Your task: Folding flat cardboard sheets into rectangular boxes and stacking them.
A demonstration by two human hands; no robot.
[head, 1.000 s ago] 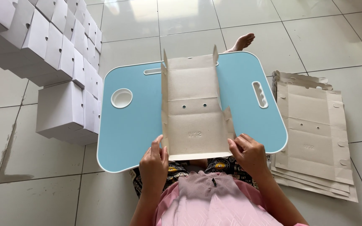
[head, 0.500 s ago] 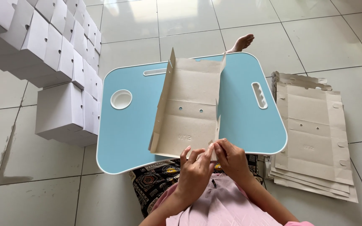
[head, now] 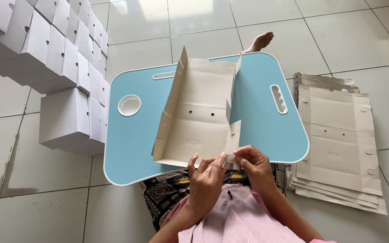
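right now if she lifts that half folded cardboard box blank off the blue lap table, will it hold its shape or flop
Probably light: the cardboard box blank looks like thin sheet, like the flat blanks stacked on the floor. It would likely flex at its creases, since only its side flaps stand up. Both hands, left hand and right hand, pinch its near corner, so it may sag.

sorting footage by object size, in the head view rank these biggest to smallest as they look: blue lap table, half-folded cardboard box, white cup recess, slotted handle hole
1. blue lap table
2. half-folded cardboard box
3. white cup recess and slotted handle hole: too alike to rank.
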